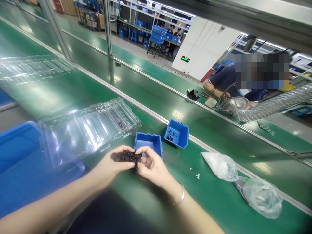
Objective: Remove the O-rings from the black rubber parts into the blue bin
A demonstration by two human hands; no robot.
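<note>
A dark brown, ruffled bundle (125, 156) stretches between my two hands; its exact kind I cannot make out. My left hand (112, 166) is closed round its left part, thumb along the near side. At the bundle's right end, my right hand (152, 167) pinches it between thumb and fingers. Just behind my hands stands a small blue bin (159, 146), partly hidden by my fingers. A second small blue bin (183, 136), to the right and farther back, holds several dark rings (172, 132).
A clear ribbed plastic tray (85, 126) lies left, overlapping a large blue crate (21, 136). Small white pieces (197, 176) and clear plastic bags (263, 196) lie to the right on the green table (185, 204). Across the rail, a person (224, 79) sits by a transparent hose (273, 104).
</note>
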